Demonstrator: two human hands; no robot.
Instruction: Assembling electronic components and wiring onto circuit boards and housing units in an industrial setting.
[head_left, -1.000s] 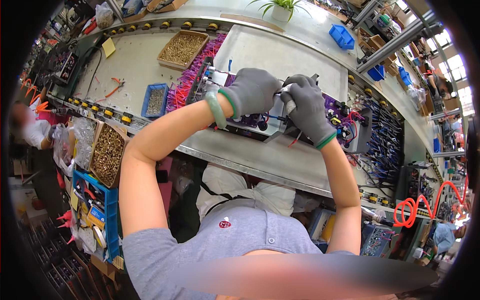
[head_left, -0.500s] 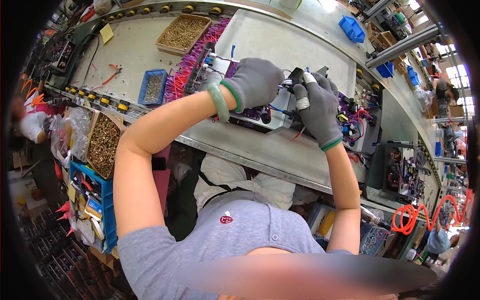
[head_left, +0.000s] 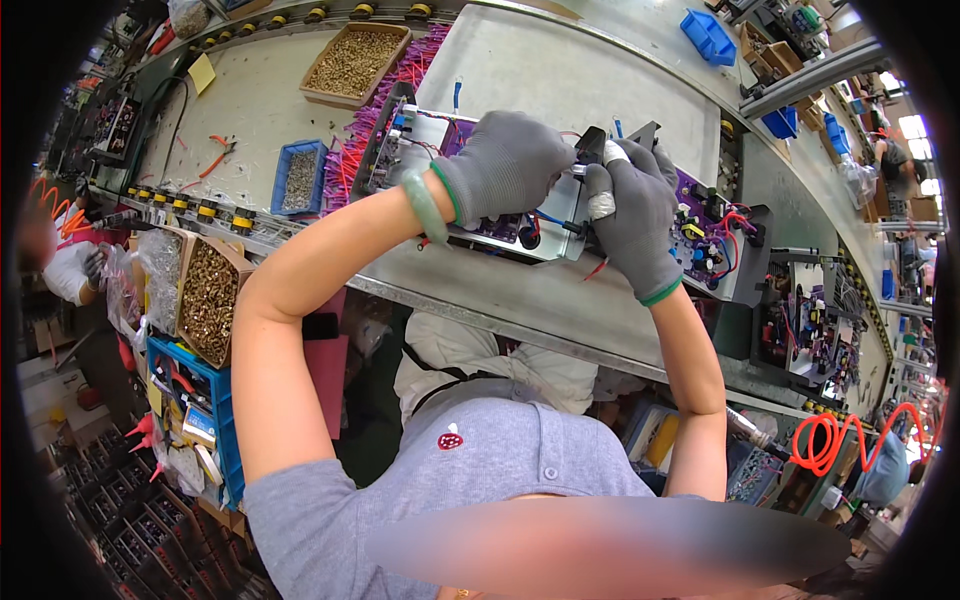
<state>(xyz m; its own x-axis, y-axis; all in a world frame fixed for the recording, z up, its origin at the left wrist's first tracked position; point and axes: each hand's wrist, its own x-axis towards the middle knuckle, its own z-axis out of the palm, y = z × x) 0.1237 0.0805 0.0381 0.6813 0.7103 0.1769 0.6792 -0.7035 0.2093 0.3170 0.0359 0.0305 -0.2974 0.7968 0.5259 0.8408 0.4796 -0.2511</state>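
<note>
Both my hands, in grey gloves with green cuffs, meet over an open metal chassis with purple circuit boards and loose wires inside. My left hand is closed, its fingertips pinched by a small pale fitting at the middle of the chassis; what they grip is hidden. White tape wraps the thumb and a finger of my right hand. Its fingers curl in beside a black upright plate, closed on something I cannot make out. A blue wire runs below the fingertips.
Bundled pink-purple wires lie left of the chassis, near a blue bin of small parts and a box of brass-coloured pieces. Orange-handled cutters rest further left. Another chassis stands at right. A co-worker's sleeve shows far left.
The view has shifted slightly. My left hand has tilted a little and its wrist sits slightly further left. My right hand keeps nearly the same place at the black plate.
</note>
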